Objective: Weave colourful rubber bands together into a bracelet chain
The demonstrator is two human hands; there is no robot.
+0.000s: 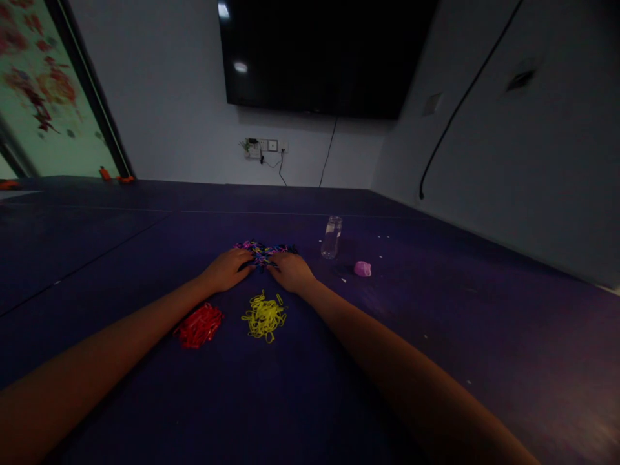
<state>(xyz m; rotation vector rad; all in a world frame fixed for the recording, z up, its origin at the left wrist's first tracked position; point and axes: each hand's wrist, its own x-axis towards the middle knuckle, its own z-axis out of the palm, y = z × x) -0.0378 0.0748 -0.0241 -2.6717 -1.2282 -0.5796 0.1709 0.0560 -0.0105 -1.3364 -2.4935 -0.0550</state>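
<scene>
A spread-out pile of mixed-colour rubber bands [262, 252], mostly dark with pink, blue and yellow ones, lies on the purple surface in front of me. At its left side rests my left hand [229, 270], palm down, thumb apart from the fingers. My right hand [291, 271] touches the right side in the same way, its fingers reaching over the bands. Both hands look open, though some fingertips are hidden. Nearer to me, between my forearms, are a heap of red rubber bands [199, 326] and a looser heap of yellow rubber bands [264, 316].
Beyond my right hand a clear bottle [331, 239] stands upright without a cap. Close to it sits a small pink lump-like object [362, 268]. White scraps dot the purple surface [416, 284]. A television [324, 58] hangs on the wall, and a dark cable [465, 97] runs down at right.
</scene>
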